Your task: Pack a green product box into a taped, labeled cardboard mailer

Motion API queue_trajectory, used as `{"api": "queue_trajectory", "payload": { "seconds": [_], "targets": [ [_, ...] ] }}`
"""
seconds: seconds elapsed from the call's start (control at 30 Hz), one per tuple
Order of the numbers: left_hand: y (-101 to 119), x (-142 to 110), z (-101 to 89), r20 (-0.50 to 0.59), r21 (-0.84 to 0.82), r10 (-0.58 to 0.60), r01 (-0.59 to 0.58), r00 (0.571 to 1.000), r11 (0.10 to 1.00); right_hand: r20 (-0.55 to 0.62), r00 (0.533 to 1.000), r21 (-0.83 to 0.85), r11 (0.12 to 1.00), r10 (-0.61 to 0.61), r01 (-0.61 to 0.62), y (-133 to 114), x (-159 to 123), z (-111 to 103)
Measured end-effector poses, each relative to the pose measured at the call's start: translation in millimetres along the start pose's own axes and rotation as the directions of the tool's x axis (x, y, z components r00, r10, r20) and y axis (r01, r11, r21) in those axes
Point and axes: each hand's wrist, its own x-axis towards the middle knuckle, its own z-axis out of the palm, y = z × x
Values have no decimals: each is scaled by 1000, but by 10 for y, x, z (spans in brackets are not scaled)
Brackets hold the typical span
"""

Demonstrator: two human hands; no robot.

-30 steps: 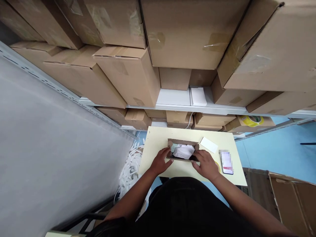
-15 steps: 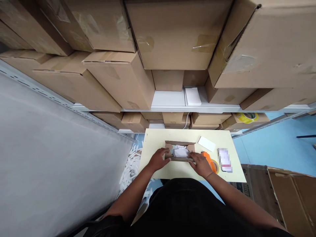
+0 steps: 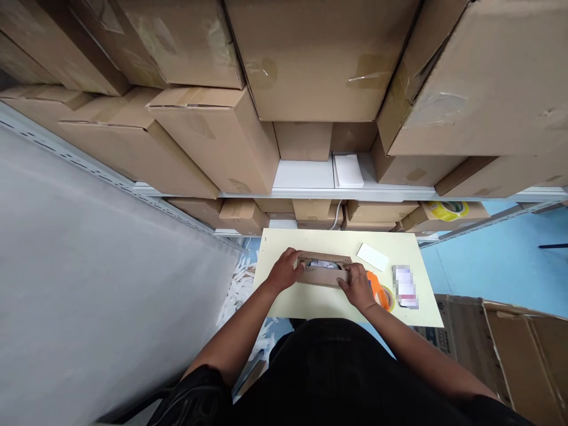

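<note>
A small brown cardboard box [image 3: 323, 274] lies on the pale yellow table [image 3: 310, 302], its near flap folded up over white paper and something pale green inside. My left hand [image 3: 284, 271] grips the box's left end, fingers curled round it. Pressing on the right end of the flap is my right hand [image 3: 355, 285], also curled. An orange tape dispenser [image 3: 378, 290] with a yellowish roll sits just right of that hand.
A white card [image 3: 373, 257] and a phone [image 3: 404, 286] lie on the table's right side. Shelves stacked with large cardboard boxes [image 3: 319, 53] rise behind. White paper scraps [image 3: 235, 290] litter the floor at left. An open carton [image 3: 523, 349] stands at right.
The near flap has been lifted and folded over the box, hiding most of the white paper. Both hands moved up to the box's ends; the tape dispenser became visible.
</note>
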Motion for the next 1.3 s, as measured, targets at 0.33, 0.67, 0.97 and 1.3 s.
{"api": "queue_trajectory", "payload": {
  "seconds": [0.33,0.67,0.97,1.3],
  "targets": [
    [10,-106,219,3,224,139,-136,990,965,-71,995,-33,996,75,-77,152,-140,83],
    [-98,-160,489,-141,310,203,-152,969,939,105,995,-113,994,2,10,113,-62,-171],
    [-141,-222,606,-223,230,148,-95,964,969,290,936,-229,964,198,-133,481,282,-647],
    [-137,-216,603,-188,208,92,-52,978,977,89,970,-496,855,226,-154,852,-750,-262]
  ]
}}
